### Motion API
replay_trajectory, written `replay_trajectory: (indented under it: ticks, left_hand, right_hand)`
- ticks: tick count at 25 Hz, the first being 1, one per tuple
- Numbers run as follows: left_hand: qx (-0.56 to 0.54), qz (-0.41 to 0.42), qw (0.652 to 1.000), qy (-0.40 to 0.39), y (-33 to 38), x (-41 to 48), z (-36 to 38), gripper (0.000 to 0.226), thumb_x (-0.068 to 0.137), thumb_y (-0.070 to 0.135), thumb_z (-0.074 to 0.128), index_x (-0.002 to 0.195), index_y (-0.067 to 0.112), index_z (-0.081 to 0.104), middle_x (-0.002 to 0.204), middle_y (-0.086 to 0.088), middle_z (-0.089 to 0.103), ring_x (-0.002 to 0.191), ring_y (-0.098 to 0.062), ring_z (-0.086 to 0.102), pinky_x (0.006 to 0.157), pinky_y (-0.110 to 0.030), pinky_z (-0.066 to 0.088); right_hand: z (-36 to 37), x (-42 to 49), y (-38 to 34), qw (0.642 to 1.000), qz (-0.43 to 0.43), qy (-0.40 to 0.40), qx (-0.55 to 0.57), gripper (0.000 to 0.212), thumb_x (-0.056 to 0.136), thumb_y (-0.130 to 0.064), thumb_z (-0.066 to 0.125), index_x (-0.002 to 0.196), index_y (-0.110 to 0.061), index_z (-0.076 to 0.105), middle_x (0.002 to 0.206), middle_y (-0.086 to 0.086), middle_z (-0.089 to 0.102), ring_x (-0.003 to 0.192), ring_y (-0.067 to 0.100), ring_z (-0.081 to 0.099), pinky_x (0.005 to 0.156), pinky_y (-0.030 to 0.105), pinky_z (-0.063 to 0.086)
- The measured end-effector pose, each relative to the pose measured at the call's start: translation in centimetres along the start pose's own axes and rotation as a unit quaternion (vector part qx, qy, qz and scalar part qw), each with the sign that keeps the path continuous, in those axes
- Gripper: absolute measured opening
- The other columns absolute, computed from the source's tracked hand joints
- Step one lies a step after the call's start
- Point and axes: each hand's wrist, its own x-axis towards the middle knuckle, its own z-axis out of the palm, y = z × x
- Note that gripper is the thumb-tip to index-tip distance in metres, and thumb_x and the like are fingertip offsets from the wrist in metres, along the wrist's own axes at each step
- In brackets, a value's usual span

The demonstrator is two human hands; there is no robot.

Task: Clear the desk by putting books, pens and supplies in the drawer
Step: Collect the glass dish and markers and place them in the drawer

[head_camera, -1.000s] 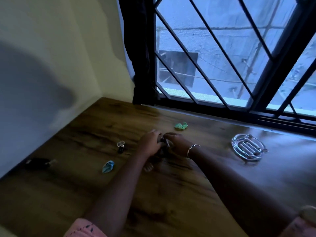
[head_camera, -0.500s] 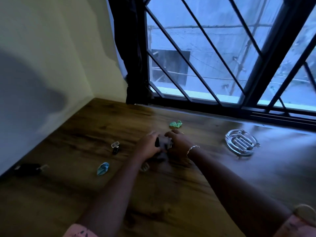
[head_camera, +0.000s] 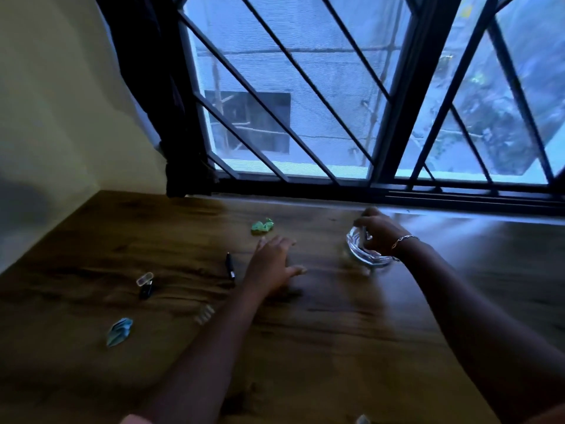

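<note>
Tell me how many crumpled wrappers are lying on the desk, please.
2. The green wrapper lies near the window, just beyond the left hand. The blue wrapper lies toward the near left of the desk. A pale scrap at the bottom edge is too cut off to identify.

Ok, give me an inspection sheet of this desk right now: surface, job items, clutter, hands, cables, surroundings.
Surface: wooden desk, dim light.
Job's things: dark pen lying left of the left hand; no drawer in view.
Clutter: green crumpled scrap; blue crumpled scrap; small dark item with clear cap; glass dish.
Hands: left hand open, flat on the desk; right hand curled on the glass dish.
Cables: nothing seen.
Surroundings: barred window, dark curtain, wall at left.
</note>
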Motion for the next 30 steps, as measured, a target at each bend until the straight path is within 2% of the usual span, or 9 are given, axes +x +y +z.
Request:
replay_trajectory:
  ticks: [3, 7, 9, 11, 13, 15, 21, 26, 30]
  left_hand:
    - [-0.004, 0.028, 1.0, -0.001, 1.4, 1.0, 0.6, 0.064, 0.081, 0.041, 0.066, 0.135, 0.014, 0.044, 0.139, -0.004, 0.046, 0.132, -0.021, 0.038, 0.116, -0.033, 0.013]
    - [-0.01, 0.042, 0.999, 0.004, 1.5, 1.6, 1.0, 0.064, 0.081, 0.042, 0.066, 0.134, 0.014, 0.045, 0.138, -0.004, 0.047, 0.13, -0.02, 0.04, 0.117, -0.033, 0.012]
    - [-0.013, 0.04, 0.999, 0.008, 1.3, 1.5, 1.0, 0.063, 0.082, 0.042, 0.065, 0.134, 0.015, 0.045, 0.138, -0.004, 0.047, 0.131, -0.021, 0.039, 0.117, -0.033, 0.013]
    - [-0.015, 0.042, 0.999, 0.007, 1.1, 1.4, 1.1, 0.062, 0.082, 0.042, 0.064, 0.134, 0.014, 0.045, 0.137, -0.004, 0.048, 0.13, -0.02, 0.041, 0.117, -0.033, 0.013]
    - [-0.019, 0.053, 0.998, 0.012, 1.2, 1.3, 1.3, 0.062, 0.082, 0.042, 0.065, 0.133, 0.013, 0.045, 0.136, -0.004, 0.049, 0.129, -0.019, 0.042, 0.116, -0.032, 0.012]
    - [-0.021, 0.061, 0.998, 0.011, 1.4, 1.2, 1.3, 0.062, 0.082, 0.041, 0.065, 0.133, 0.012, 0.046, 0.135, -0.005, 0.049, 0.128, -0.019, 0.042, 0.116, -0.032, 0.012]
    - [-0.026, 0.071, 0.997, 0.017, 0.9, 0.2, 0.5, 0.06, 0.083, 0.039, 0.065, 0.133, 0.011, 0.046, 0.136, -0.005, 0.049, 0.129, -0.023, 0.041, 0.115, -0.034, 0.018]
    - [-0.048, 0.082, 0.995, 0.03, 1.1, -2.1, -0.4, 0.052, 0.087, 0.033, 0.061, 0.131, 0.009, 0.048, 0.134, -0.008, 0.05, 0.126, -0.024, 0.043, 0.105, -0.028, 0.031]
    - [-0.06, 0.078, 0.994, 0.046, 0.7, -5.9, -0.9, 0.045, 0.089, 0.028, 0.059, 0.129, 0.008, 0.05, 0.13, -0.008, 0.053, 0.12, -0.025, 0.049, 0.096, -0.031, 0.04]
  right_hand:
    - [0.5, 0.4, 0.8, 1.0, 0.015, -0.026, -0.01, 0.039, 0.081, -0.008, 0.06, 0.12, -0.004, 0.059, 0.125, 0.02, 0.049, 0.108, 0.034, 0.054, 0.09, 0.028, 0.041]
    - [0.0, 0.8, 1.4, 0.998, 0.061, 0.005, 0.01, 0.044, 0.083, -0.021, 0.066, 0.124, -0.009, 0.056, 0.128, 0.017, 0.051, 0.114, 0.032, 0.051, 0.092, 0.031, 0.04]
    - [0.0, 0.8, 2.0, 0.996, 0.082, -0.014, 0.025, 0.065, 0.076, -0.033, 0.072, 0.133, -0.012, 0.047, 0.137, 0.016, 0.044, 0.122, 0.031, 0.045, 0.098, 0.032, 0.037]
    - [0.5, 0.7, 2.1, 0.992, 0.098, -0.078, 0.009, 0.09, 0.069, -0.043, 0.076, 0.141, -0.013, 0.032, 0.147, 0.015, 0.031, 0.133, 0.033, 0.033, 0.107, 0.036, 0.031]
    - [1.3, 0.6, 2.0, 0.989, 0.108, -0.1, -0.025, 0.102, 0.065, -0.049, 0.077, 0.145, -0.017, 0.022, 0.152, 0.013, 0.02, 0.137, 0.035, 0.026, 0.111, 0.04, 0.029]
    - [1.7, 0.5, 1.9, 0.988, 0.118, -0.092, -0.045, 0.102, 0.065, -0.05, 0.076, 0.145, -0.022, 0.019, 0.153, 0.012, 0.017, 0.136, 0.036, 0.026, 0.107, 0.044, 0.032]
    - [1.9, -0.5, 0.7, 0.989, 0.142, -0.028, 0.022, 0.099, 0.062, -0.038, 0.08, 0.143, -0.024, 0.025, 0.14, 0.015, 0.035, 0.128, 0.037, 0.033, 0.101, 0.044, 0.038]
    - [1.5, -3.3, -3.2, 0.995, 0.096, -0.019, 0.023, 0.097, 0.062, -0.038, 0.08, 0.142, -0.023, 0.028, 0.142, 0.015, 0.032, 0.126, 0.037, 0.036, 0.101, 0.04, 0.037]
    - [1.8, -7.2, -7.9, 0.998, 0.045, -0.034, 0.031, 0.095, 0.061, -0.04, 0.08, 0.141, -0.026, 0.03, 0.141, 0.014, 0.032, 0.125, 0.036, 0.036, 0.102, 0.039, 0.036]
